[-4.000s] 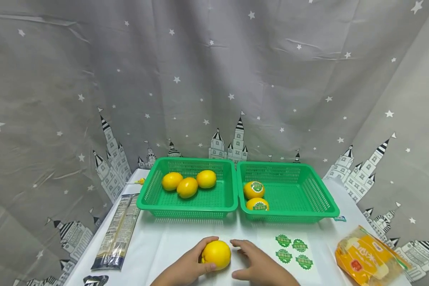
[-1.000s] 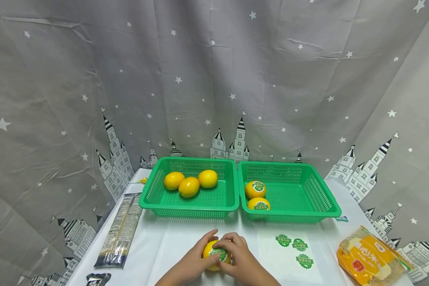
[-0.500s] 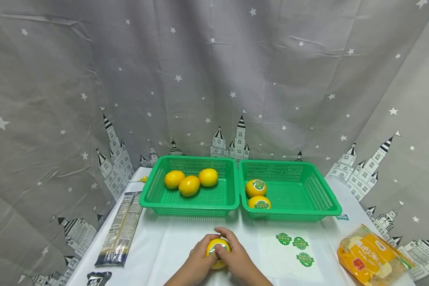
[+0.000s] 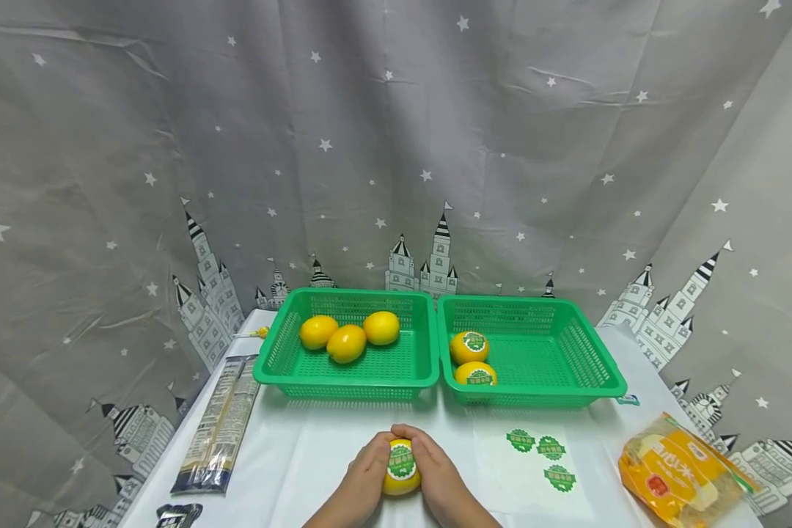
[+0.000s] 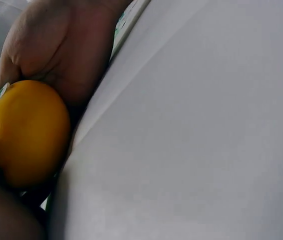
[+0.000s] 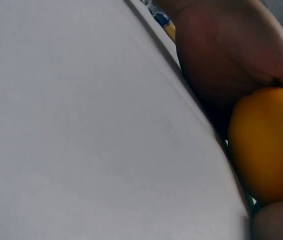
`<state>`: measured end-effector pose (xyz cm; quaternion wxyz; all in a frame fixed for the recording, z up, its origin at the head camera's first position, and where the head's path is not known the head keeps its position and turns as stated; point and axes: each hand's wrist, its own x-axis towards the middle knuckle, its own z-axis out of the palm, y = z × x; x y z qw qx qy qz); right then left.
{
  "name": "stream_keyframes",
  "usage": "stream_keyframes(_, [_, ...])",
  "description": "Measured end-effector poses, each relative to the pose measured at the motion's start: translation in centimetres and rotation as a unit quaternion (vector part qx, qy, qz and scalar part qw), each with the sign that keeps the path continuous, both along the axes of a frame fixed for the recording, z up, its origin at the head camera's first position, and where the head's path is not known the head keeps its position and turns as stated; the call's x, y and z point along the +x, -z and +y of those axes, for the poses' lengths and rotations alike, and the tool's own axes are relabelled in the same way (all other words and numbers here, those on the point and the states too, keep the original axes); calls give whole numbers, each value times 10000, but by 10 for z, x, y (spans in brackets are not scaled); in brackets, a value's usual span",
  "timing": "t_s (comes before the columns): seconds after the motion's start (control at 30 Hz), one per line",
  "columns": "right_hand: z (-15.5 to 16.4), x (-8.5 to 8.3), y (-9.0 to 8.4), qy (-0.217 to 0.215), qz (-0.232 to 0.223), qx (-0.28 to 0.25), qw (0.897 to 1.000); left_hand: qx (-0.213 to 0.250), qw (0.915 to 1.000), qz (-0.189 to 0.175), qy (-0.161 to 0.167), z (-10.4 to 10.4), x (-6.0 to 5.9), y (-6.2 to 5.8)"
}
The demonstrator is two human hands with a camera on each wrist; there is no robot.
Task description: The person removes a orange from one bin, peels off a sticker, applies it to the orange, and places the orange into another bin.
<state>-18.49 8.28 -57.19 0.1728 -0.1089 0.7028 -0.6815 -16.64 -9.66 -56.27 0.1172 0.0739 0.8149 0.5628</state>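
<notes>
A yellow lemon (image 4: 401, 485) stands between both hands near the front of the table, a green-and-white round sticker (image 4: 402, 460) on the side facing up. My left hand (image 4: 363, 477) cups it from the left, and my right hand (image 4: 438, 473) holds it from the right. The fingertips meet at its far side. In the left wrist view the lemon (image 5: 29, 132) sits against the right palm (image 5: 66, 50), its sticker edge just showing. The right wrist view has the lemon (image 6: 269, 145) under the left palm (image 6: 226, 50); the fingers behind it are hidden.
A green basket (image 4: 350, 383) with three plain lemons stands behind the hands. Beside it, another green basket (image 4: 534, 392) holds two stickered lemons. Right of the hands lies a sheet (image 4: 501, 484) with three stickers. A long packet (image 4: 216, 429) lies left, an orange bag (image 4: 683, 469) right.
One sticker has gone from the sheet onto the lemon. The right hand has come in from beside the lemon, touched the sticker, and now both hands wrap the sides, thumbs off the sticker.
</notes>
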Motion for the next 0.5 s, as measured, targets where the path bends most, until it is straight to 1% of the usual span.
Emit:
stream_keyframes(0.03, [0, -1, 0, -17, -70, -45, 10000, 24, 10000, -52, -57, 1, -1, 0])
stream_keyframes(0.1, [0, -1, 0, -110, -69, -78, 9999, -33, 9998, -21, -188, 3, -2, -1])
stream_keyframes(0.23, [2, -2, 2, -405, 387, 182, 9983, -256, 9989, 204, -327, 6, -3, -1])
stream_keyframes(0.3, [5, -2, 2, -558, 564, 307, 9964, -242, 9988, 199, -364, 6, -2, -2])
stream_keyframes(0.37, [7, -2, 2, -669, 543, 387, 9955, -147, 9990, 127, -412, 5, -1, -2])
stream_keyframes(0.5, [8, -3, -1, -772, 256, 398, 9959, 235, 9980, -151, -561, 6, -3, -3])
